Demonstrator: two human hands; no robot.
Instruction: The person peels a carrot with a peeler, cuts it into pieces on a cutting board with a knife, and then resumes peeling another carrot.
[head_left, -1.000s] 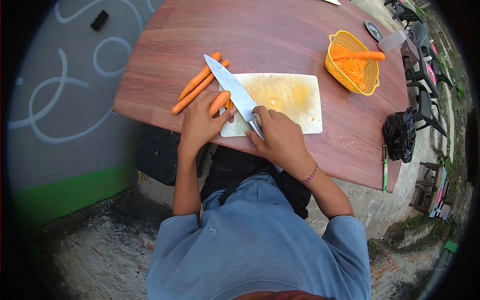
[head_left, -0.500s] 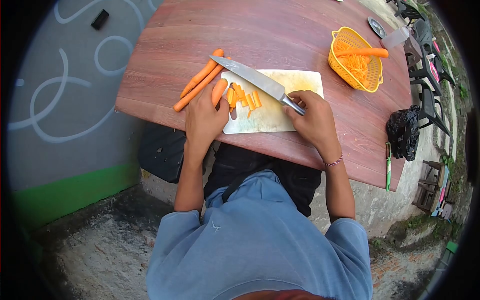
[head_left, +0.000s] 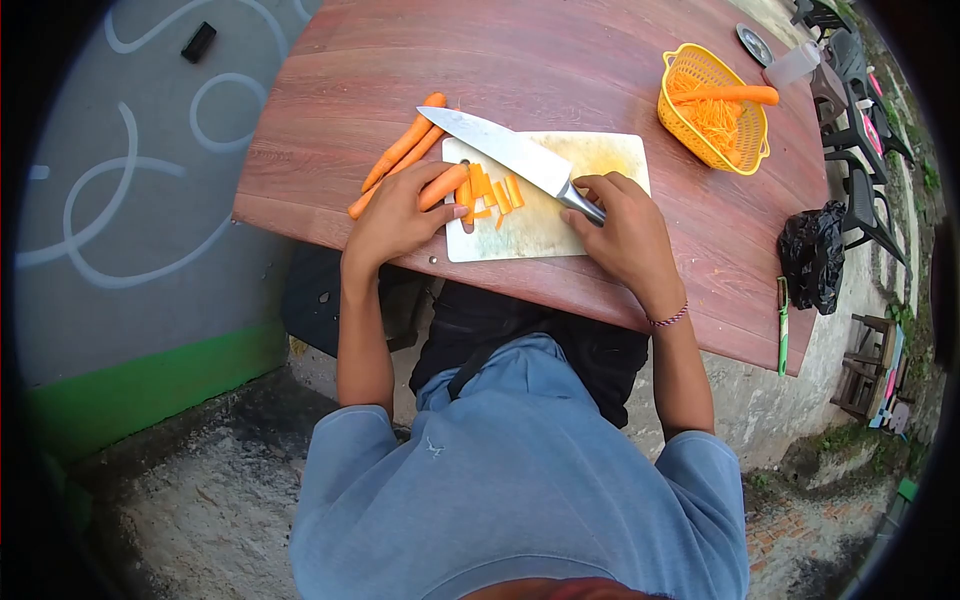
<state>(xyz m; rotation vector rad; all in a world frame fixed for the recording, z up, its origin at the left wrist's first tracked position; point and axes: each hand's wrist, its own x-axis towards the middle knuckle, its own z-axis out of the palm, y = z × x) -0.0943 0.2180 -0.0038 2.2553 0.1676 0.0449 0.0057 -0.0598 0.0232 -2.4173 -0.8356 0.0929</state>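
My left hand (head_left: 393, 216) is closed on a cut carrot (head_left: 445, 186) at the left end of a white cutting board (head_left: 545, 232). Several cut carrot pieces (head_left: 488, 190) lie just right of that carrot's end. In my right hand (head_left: 628, 228) is the handle of a large kitchen knife (head_left: 505, 148), fingers wrapped round it. The blade slants up and left across the board, its tip past the board's far left corner. Two whole carrots (head_left: 405, 150) lie on the table beyond my left hand, partly covered by it.
A yellow basket (head_left: 690, 130) with grated carrot and a carrot on top stands at the right of the wooden table (head_left: 450, 55). Near the right edge lie a green peeler (head_left: 782, 330) and a black plastic bag (head_left: 810, 255). A plastic bottle (head_left: 793, 66) stands behind the basket.
My left hand has moved slightly left, and the carrot in it has turned from upright to a more sideways slant. The right hand and knife have barely moved.
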